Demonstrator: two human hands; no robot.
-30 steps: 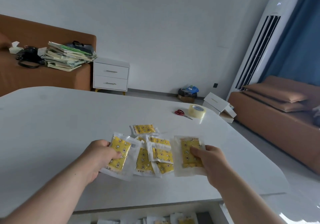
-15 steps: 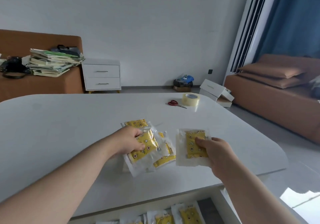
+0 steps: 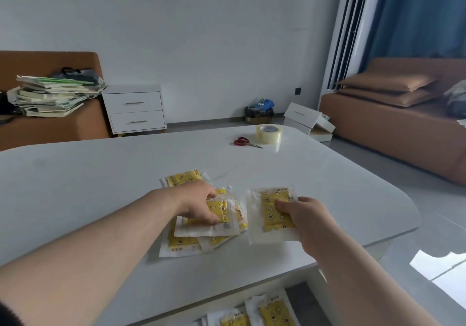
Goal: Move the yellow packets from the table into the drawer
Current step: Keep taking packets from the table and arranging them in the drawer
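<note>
Yellow packets (image 3: 201,227) now sit bunched mid-frame on the table (image 3: 75,187), gathered under the left hand (image 3: 199,205), its grip closing on the top packet. Right hand (image 3: 306,218) pinches a single packet (image 3: 271,214). Open drawer (image 3: 300,293), lower frame, already holds several.

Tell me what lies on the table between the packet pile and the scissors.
Nothing. In the head view the white table is bare between the packet pile and the scissors; the tape roll sits right of the scissors.
</note>
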